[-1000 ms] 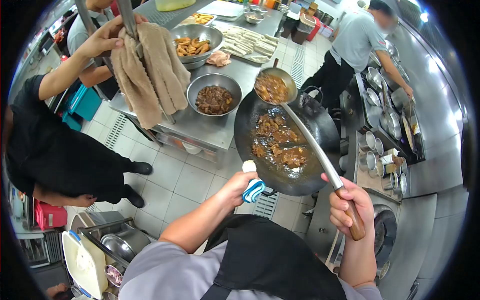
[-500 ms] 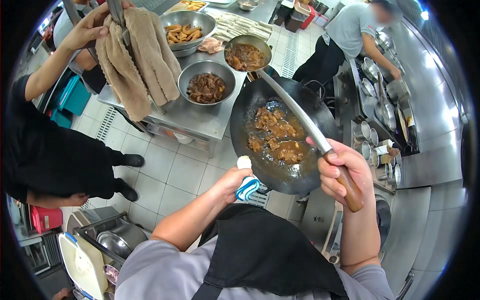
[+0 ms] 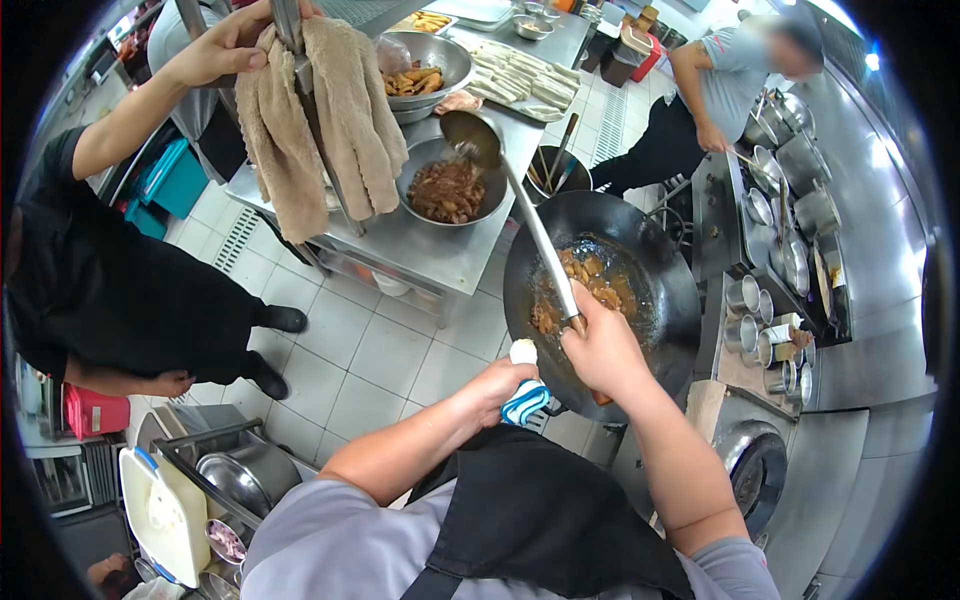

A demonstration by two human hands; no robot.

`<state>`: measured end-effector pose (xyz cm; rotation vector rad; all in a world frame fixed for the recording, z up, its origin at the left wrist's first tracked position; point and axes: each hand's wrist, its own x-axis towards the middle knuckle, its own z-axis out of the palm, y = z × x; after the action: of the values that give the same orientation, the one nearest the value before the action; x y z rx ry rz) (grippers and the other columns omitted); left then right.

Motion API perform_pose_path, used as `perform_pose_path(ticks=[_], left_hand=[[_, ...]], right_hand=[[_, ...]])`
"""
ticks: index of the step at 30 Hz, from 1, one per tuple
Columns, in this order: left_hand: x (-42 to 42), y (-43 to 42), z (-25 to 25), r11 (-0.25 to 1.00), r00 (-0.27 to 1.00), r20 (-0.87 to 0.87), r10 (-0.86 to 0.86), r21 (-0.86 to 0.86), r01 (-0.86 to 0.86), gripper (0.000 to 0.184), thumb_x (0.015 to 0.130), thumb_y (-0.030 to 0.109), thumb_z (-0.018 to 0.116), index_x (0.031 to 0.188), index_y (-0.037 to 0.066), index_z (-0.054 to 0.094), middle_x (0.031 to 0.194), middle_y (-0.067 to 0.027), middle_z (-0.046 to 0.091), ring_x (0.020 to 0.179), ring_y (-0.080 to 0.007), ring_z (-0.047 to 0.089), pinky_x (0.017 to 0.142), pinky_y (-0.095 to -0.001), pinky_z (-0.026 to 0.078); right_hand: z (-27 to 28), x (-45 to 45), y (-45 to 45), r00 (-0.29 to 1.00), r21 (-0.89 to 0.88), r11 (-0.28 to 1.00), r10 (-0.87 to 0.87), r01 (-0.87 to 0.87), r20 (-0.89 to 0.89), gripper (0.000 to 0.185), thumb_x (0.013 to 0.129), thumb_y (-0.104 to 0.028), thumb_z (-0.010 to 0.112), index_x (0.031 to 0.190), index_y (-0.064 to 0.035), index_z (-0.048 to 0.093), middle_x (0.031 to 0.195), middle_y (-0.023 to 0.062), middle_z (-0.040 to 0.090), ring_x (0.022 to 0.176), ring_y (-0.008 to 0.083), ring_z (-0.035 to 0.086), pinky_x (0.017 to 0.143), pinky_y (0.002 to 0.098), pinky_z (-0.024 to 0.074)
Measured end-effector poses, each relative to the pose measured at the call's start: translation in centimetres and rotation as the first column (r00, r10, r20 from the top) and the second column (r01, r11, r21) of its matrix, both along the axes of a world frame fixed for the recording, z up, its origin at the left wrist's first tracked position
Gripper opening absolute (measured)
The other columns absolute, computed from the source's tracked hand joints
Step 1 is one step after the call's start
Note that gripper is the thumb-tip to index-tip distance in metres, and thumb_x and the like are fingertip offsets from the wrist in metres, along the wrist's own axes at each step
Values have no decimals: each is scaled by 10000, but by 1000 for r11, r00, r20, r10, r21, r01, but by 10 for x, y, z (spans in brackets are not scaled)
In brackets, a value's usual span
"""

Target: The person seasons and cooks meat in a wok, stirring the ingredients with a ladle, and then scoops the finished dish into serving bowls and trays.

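At mid-frame, the right hand (image 3: 605, 346) clasped the stiff-looking ladle (image 3: 543, 245) by its handle (image 3: 578, 324), seemingly the surest hold; the left hand (image 3: 503, 388) clutched soft-looking cloth (image 3: 525, 403).

A stainless steel desk (image 3: 450, 262) carries the food. At its near end stands a steel bowl (image 3: 496, 190) of dark brown meat pieces (image 3: 445, 195), close to the edge. Just behind it sits another steel bowl (image 3: 457, 68), nested on a vessel beneath and holding golden-brown pieces. Beside that lies a tray (image 3: 546, 116) covered with long pale strips (image 3: 520, 75). Farther along are a white tray (image 3: 480, 10) and a small metal bowl (image 3: 532, 34). A white dish (image 3: 390, 284) shows below the desktop. The desk stands over a floor (image 3: 350, 335) of pale square tiles, crossed by slotted drain covers (image 3: 238, 240).
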<state>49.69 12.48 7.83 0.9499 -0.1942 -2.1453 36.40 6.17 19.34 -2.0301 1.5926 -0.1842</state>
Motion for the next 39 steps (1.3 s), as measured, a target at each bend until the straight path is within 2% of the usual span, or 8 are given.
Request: perform_pose_path(ticks=[4, 8, 10, 13, 21, 27, 32, 39], left_hand=[[-2, 1, -5, 1000, 1000, 19, -5, 26, 4, 112, 818, 95, 579, 831, -8, 619, 693, -73, 626, 571, -161, 624, 507, -290, 516], [-1, -2, 5, 1000, 999, 40, 26, 0, -26, 108, 814, 87, 578, 834, -11, 618, 698, -72, 627, 579, -160, 626, 503, -291, 513], [1, -3, 8, 1000, 999, 46, 20, -14, -20, 110, 810, 82, 577, 842, -14, 619, 705, -73, 630, 585, -161, 628, 506, -291, 513], [2, -5, 2, 1000, 999, 45, -7, -24, 8, 114, 800, 74, 574, 853, -17, 618, 713, -73, 634, 589, -162, 630, 512, -292, 514], [4, -13, 6, 999, 994, 101, 28, -45, -23, 102, 776, 68, 574, 838, 4, 623, 712, -65, 634, 583, -146, 619, 513, -279, 507], [-7, -20, -9, 999, 992, 121, -22, -42, 27, 70, 794, 88, 592, 810, 27, 620, 688, -61, 634, 537, -143, 608, 451, -279, 495], [-12, -23, -20, 999, 999, 32, -42, -31, 43, 92, 825, 69, 560, 798, 7, 623, 694, -60, 623, 571, -150, 612, 479, -290, 501], [-17, -20, -15, 998, 996, 67, -53, -22, 54, 88, 832, 66, 559, 803, 6, 616, 690, -60, 620, 563, -157, 614, 467, -298, 503]], right_hand=[[1, -9, -2, 993, 22, 1000, -7, 4, 121, 622, 785, -124, 560, 1392, -49, 443, 895, 284, 649, 873, 438, 644, 787, 464, 508], [18, -10, -8, 893, 389, 920, -219, 54, 394, 581, 842, -83, 541, 1411, -39, 427, 677, 104, 597, 509, 215, 602, 469, 327, 492], [19, -31, -9, 586, 582, 806, -421, -108, 692, 519, 873, -52, 512, 1386, -15, 443, 648, 15, 495, 424, 98, 472, 371, 239, 404], [45, -63, 17, 386, 691, 719, -620, -69, 684, 500, 863, -16, 502, 1361, 7, 452, 648, 47, 492, 398, 125, 447, 362, 236, 400], [59, -151, 68, 632, 468, 819, -561, 331, 535, 556, 808, 11, 508, 1360, 40, 450, 616, 44, 510, 365, 117, 432, 322, 237, 385], [2, -156, 88, 859, 89, 861, -507, 500, 76, 573, 814, -27, 545, 1383, -22, 472, 656, 18, 515, 525, 109, 494, 501, 291, 446], [33, -146, 118, 793, 475, 737, -597, 481, 123, 616, 783, -11, 573, 1388, -15, 458, 749, 59, 567, 578, 158, 531, 587, 311, 484], [25, -190, 143, 793, 268, 820, -564, 506, 230, 616, 812, 13, 565, 1414, -56, 458, 696, -10, 533, 503, 62, 467, 457, 247, 404]])
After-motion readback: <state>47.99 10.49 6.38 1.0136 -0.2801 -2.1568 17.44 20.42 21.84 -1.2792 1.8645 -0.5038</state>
